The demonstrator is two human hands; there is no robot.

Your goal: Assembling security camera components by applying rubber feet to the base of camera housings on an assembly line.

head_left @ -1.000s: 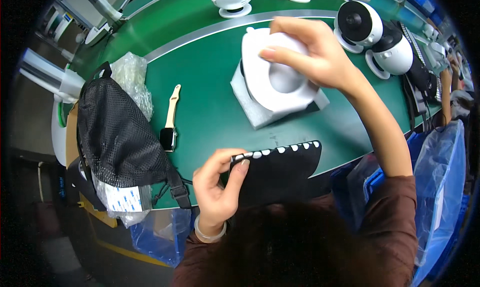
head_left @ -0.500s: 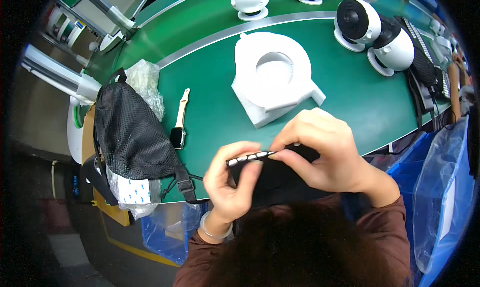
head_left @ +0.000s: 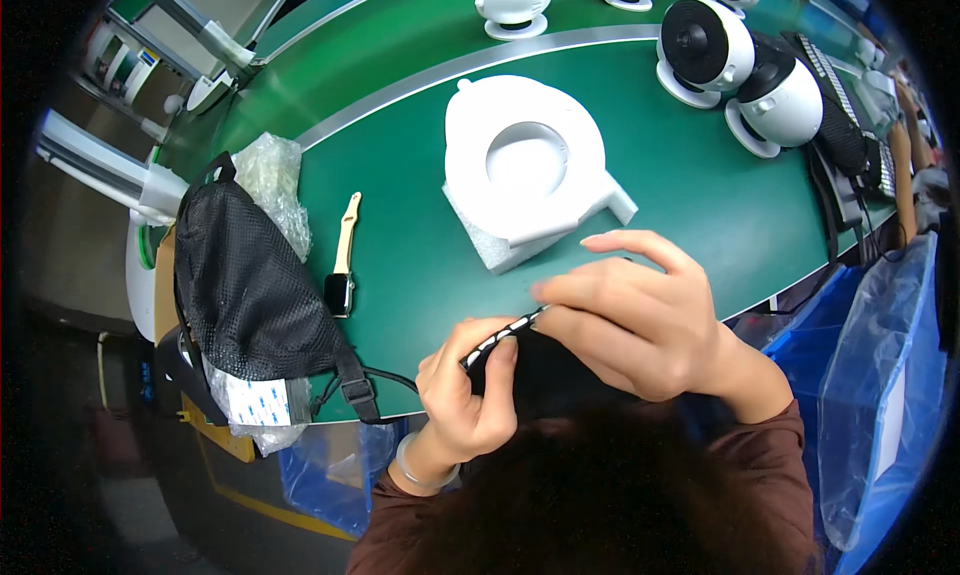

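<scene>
My left hand (head_left: 466, 395) pinches a thin black strip with a row of white oblong patches (head_left: 492, 344) between thumb and fingers. It slants up toward my right hand (head_left: 640, 325), whose thumb and fingertips close on its upper end; one finger is lifted away. The fingers hide that end, and the right fingertips are slightly blurred. Beyond my hands, a white moulded piece with a round hollow (head_left: 470, 140) rests on a pale foam-like block (head_left: 490, 245). To the left lies a smartwatch with a cream strap (head_left: 339, 293).
A black mesh bag (head_left: 250, 275) and bubble wrap (head_left: 268, 180) occupy the green table's left side. White round-headed devices with black fronts (head_left: 705, 50) stand at the far right, beside a keyboard (head_left: 825, 80). Blue plastic-lined bins (head_left: 870, 395) flank the table at right.
The strip has tilted more steeply, its right end hidden by my fingers. My right hand has shifted, with one finger now raised. The table things appear slightly further left.
</scene>
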